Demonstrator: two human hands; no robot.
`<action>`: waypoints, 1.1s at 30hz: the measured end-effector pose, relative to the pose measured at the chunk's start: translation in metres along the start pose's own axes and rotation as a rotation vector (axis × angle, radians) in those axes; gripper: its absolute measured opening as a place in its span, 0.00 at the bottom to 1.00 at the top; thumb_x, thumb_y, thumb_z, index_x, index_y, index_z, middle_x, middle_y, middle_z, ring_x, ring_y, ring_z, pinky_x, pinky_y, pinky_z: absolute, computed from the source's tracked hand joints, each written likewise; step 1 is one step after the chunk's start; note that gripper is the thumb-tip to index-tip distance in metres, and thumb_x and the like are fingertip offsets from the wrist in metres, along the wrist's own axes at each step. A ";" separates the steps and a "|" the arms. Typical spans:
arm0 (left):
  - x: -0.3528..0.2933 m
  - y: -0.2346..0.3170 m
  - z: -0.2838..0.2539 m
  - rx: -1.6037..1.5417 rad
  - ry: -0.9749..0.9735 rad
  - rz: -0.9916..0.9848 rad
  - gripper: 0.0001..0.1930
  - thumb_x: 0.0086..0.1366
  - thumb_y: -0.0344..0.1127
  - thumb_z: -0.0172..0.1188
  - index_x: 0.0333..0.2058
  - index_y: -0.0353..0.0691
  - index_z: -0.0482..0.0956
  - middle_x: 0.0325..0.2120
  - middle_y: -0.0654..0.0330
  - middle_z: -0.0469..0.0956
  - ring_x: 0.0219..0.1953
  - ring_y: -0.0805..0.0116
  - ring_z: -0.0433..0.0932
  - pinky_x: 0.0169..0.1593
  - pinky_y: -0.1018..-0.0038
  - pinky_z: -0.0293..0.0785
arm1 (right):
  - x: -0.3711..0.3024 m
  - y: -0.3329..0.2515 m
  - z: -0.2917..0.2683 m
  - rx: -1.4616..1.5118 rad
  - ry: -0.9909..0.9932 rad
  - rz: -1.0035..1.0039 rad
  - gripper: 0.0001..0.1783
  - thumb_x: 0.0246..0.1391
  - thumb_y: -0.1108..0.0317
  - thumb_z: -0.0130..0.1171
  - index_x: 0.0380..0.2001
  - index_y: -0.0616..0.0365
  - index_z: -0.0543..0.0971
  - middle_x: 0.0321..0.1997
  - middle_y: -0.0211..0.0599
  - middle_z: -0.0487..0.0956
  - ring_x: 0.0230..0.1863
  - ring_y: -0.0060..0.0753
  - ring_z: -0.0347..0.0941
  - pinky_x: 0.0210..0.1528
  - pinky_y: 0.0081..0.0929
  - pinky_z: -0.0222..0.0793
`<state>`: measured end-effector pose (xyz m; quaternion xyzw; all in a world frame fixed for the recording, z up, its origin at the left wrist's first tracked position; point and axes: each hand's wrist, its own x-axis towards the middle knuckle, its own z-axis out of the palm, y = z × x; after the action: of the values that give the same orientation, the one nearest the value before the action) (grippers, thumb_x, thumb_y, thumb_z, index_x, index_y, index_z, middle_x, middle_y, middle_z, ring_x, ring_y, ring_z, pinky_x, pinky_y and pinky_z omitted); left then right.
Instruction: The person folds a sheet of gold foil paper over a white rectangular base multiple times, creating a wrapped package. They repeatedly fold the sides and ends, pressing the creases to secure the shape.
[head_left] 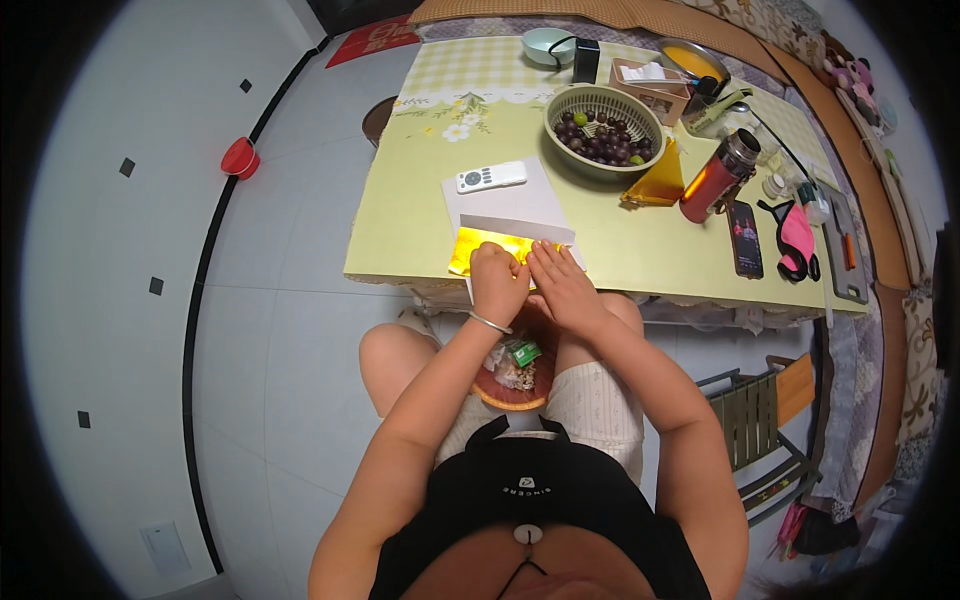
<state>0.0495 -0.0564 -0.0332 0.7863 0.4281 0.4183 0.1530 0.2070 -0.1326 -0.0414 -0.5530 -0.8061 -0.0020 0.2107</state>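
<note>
A shiny gold foil sheet (468, 249) with a pale strip along its far edge lies at the table's near edge. My left hand (497, 284) is closed on its near side, fingers curled and pressed together. My right hand (566, 287) lies flat across the sheet's right part, fingers stretched out. Under the foil is a pale grey board or paper (545, 195), with a white remote control (491, 177) resting on it. Whatever is under my palms is hidden.
The green table (400, 225) holds a colander (553, 140) of grapes, a folded gold piece (658, 180), a red thermos (716, 178), a phone (745, 240) and a pink-black item (796, 243). Between my knees stands a reddish-brown bin (512, 398). A folding chair (752, 425) is at right.
</note>
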 end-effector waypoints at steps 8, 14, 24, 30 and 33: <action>0.002 -0.002 0.001 0.026 -0.010 0.000 0.12 0.47 0.29 0.69 0.14 0.38 0.72 0.23 0.51 0.72 0.31 0.50 0.72 0.38 0.57 0.69 | 0.004 -0.007 -0.004 -0.028 0.000 0.005 0.46 0.53 0.52 0.66 0.66 0.72 0.63 0.73 0.62 0.59 0.77 0.58 0.50 0.78 0.49 0.43; 0.001 -0.005 -0.007 0.014 -0.082 0.032 0.10 0.48 0.28 0.68 0.17 0.38 0.73 0.25 0.52 0.73 0.32 0.49 0.73 0.40 0.58 0.69 | 0.005 -0.008 -0.001 0.008 -0.015 0.069 0.50 0.49 0.49 0.70 0.68 0.67 0.63 0.74 0.67 0.56 0.76 0.64 0.49 0.77 0.54 0.44; 0.006 -0.057 -0.094 0.182 -0.216 0.480 0.15 0.47 0.24 0.60 0.37 0.40 0.79 0.41 0.57 0.78 0.48 0.53 0.75 0.54 0.56 0.68 | 0.006 -0.009 -0.032 -0.034 -0.215 -0.086 0.46 0.49 0.44 0.69 0.71 0.32 0.65 0.76 0.65 0.52 0.76 0.74 0.45 0.76 0.60 0.42; 0.007 -0.072 -0.103 0.208 -0.266 0.595 0.17 0.49 0.25 0.62 0.41 0.41 0.82 0.41 0.59 0.80 0.49 0.56 0.76 0.57 0.57 0.68 | 0.010 0.022 -0.033 0.202 -0.186 -0.126 0.31 0.56 0.47 0.64 0.62 0.38 0.76 0.75 0.53 0.59 0.77 0.67 0.47 0.76 0.59 0.42; 0.008 -0.062 -0.105 0.135 -0.289 0.582 0.13 0.51 0.26 0.63 0.38 0.41 0.82 0.37 0.59 0.80 0.46 0.56 0.77 0.55 0.58 0.69 | 0.022 0.033 -0.038 0.261 -0.099 -0.112 0.20 0.58 0.55 0.64 0.51 0.48 0.84 0.68 0.53 0.70 0.73 0.60 0.58 0.73 0.53 0.53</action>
<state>-0.0650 -0.0260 -0.0031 0.9353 0.1862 0.2990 0.0337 0.2423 -0.1095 -0.0070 -0.4744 -0.8385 0.1186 0.2404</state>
